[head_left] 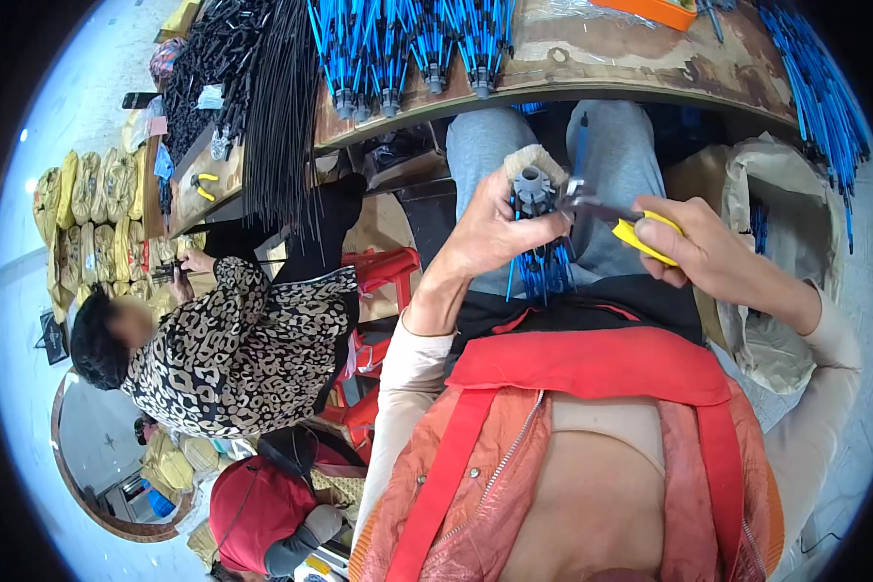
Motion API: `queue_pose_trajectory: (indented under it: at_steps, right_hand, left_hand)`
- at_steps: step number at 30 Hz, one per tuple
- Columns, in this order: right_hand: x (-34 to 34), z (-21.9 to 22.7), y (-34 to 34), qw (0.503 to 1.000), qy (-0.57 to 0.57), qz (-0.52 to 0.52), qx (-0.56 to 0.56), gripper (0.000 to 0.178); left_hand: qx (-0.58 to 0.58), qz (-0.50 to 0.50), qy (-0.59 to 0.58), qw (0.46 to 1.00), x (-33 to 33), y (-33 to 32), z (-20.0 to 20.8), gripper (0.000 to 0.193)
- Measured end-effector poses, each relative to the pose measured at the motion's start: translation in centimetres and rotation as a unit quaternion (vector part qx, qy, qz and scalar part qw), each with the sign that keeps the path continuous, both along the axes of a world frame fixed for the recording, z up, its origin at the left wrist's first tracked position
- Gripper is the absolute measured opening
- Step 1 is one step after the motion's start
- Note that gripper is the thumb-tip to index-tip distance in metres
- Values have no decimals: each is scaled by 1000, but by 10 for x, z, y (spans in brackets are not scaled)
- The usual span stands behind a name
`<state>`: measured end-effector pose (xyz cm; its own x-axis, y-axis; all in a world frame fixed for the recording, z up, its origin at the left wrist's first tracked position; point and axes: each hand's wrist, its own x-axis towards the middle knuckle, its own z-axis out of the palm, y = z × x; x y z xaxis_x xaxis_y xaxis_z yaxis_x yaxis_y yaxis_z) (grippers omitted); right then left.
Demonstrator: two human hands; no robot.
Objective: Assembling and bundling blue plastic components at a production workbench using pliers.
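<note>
My left hand (502, 225) is closed round an umbrella frame (545, 272), a bundle of blue and black ribs with a round grey toothed hub at its top. A beige pad or wrap shows by the fingers, beside the hub. In my right hand (687, 244) are pliers with yellow handles (647, 239). Their metal jaws point left and meet the frame's edge just right of the hub, close to my left thumb. Whether the jaws grip a rib or wire there is too small to tell. A thin blue rib stands up beside the jaws.
Blue-ribbed frames (480, 48) lie along the wooden bench (592, 73), near an orange tray (655, 10). More blue ribs (824, 107) hang at the right edge, above a lined bin (791, 252). Black rods (286, 126) overhang the left. A co-worker (252, 339) sits close by.
</note>
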<state>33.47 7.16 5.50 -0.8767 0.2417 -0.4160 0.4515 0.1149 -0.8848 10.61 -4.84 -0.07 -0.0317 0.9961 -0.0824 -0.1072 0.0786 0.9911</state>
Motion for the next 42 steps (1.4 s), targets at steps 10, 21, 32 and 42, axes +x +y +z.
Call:
queue_pose_trajectory:
  at_steps: [10, 21, 32, 42]
  right_hand:
    - [-13, 88, 17, 972, -224, 19, 74, 39]
    - [-4, -16, 5, 997, -4, -56, 55, 36]
    - [3, -6, -17, 991, 63, -8, 117, 33]
    - [15, -7, -12, 942, 158, 53, 291, 35]
  left_hand:
    - [49, 1, 54, 997, 21, 7, 3, 19]
    - [84, 95, -131, 983, 6, -11, -13, 38]
    - [26, 55, 7, 998, 12, -18, 5, 32]
    - [7, -36, 1, 999, 16, -15, 6, 35]
